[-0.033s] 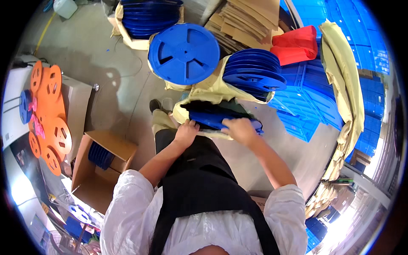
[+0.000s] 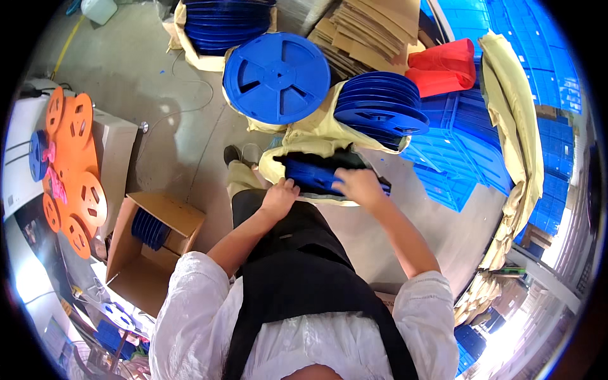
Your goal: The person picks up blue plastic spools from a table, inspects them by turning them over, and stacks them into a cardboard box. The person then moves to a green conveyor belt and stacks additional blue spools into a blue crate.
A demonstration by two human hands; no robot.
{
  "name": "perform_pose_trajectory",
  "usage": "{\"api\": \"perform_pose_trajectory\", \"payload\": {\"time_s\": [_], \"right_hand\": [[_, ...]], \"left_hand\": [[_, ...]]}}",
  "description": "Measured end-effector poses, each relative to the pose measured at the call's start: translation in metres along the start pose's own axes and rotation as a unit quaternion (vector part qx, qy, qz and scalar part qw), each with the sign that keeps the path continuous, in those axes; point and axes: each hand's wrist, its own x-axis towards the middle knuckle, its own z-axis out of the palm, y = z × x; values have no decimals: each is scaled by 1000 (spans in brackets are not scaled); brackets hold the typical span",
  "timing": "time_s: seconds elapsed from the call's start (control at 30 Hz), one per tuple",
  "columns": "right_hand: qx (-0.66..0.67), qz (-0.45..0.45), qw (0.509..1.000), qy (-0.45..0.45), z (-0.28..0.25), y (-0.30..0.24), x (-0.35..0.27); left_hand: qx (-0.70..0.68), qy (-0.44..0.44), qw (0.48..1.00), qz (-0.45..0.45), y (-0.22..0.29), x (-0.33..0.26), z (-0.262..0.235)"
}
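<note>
tan sack: you have one before you, its mouth open on dark blue reels too hidden to count; beyond its far edge, more blue reels show in three groups. the sack lies right at your two hands. your left hand grasps its near edge, fingers curled over; your right hand reaches over the mouth's right part, fingers bent, whether gripping i cannot tell

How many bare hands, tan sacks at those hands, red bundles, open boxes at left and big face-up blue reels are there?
Bare hands, left hand and right hand: 2
Crinkled tan paper sack at the hands: 1
Red folded bundle: 1
Open brown cardboard box: 1
Big round blue reel, face-up: 1
Total: 6
</note>
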Motion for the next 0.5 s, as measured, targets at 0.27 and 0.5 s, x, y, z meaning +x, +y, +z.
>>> {"api": "perform_pose_trajectory", "payload": {"time_s": [0.27, 0.5], "right_hand": [[10, 77, 996, 37, 107, 9, 53], [78, 201, 965, -147, 183, -31, 59]], "left_hand": [[7, 41, 999, -5, 4, -1, -2], [-69, 14, 997, 12, -16, 0, -15]]}}
